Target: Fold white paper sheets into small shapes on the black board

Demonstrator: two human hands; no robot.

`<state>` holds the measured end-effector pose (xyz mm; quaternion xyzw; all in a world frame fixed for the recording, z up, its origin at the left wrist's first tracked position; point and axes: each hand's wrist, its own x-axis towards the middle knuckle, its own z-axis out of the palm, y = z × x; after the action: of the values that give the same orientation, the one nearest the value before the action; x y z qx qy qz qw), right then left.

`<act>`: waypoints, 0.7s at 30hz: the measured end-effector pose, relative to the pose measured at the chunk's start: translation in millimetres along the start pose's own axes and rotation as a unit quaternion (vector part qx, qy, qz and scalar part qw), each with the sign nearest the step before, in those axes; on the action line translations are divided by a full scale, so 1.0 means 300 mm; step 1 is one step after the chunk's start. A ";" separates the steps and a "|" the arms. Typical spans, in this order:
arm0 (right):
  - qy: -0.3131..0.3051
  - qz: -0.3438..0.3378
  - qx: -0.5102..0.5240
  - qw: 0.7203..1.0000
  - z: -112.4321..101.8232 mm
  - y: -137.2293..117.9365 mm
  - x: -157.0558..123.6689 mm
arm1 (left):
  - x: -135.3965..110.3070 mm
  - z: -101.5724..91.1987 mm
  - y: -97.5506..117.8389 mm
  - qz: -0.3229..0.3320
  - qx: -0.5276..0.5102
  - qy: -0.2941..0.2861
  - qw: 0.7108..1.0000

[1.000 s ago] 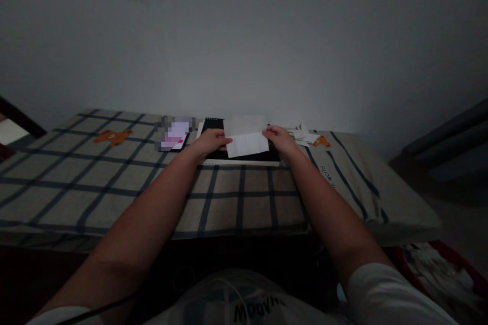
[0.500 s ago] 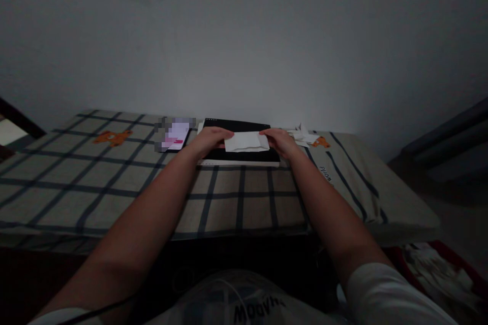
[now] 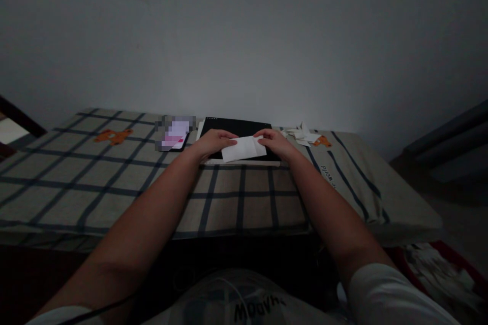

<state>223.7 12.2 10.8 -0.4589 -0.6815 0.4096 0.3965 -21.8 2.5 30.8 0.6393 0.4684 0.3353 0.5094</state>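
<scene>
likely a home: checked tablecloth (image 3: 95,170)

We see the sheet (image 3: 244,149) as thin matt paper, smooth but for faint creases. The notebook (image 3: 237,125) beneath it has a smooth, dull cover over paper pages. Our tablecloth (image 3: 224,205) looks like woven cloth, matt and slightly wrinkled. The scraps (image 3: 303,135) are crisp matt paper; the phone's screen (image 3: 178,133) looks glassy, the wall (image 3: 244,40) flat and patchy, our sleeve (image 3: 381,287) soft cloth.

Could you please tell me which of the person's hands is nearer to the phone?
Left. The left hand is right of the phone, holding the white paper; the right hand is farther right, at the paper's other end.
</scene>
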 end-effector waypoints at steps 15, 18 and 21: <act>-0.040 -0.090 -0.176 0.979 0.057 -0.056 -0.037 | -0.008 0.063 0.010 0.120 0.164 0.031 0.979; -0.037 -0.070 -0.164 0.983 0.046 -0.059 -0.036 | -0.007 0.051 0.016 0.116 0.163 0.034 0.979; -0.025 -0.046 -0.160 0.986 0.021 -0.053 -0.032 | -0.007 0.032 0.020 0.094 0.149 0.058 0.983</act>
<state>215.6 -2.1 21.7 -0.4740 -0.7685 0.2881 0.3190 -12.2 -2.8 34.4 0.7286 0.4795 0.3451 0.3466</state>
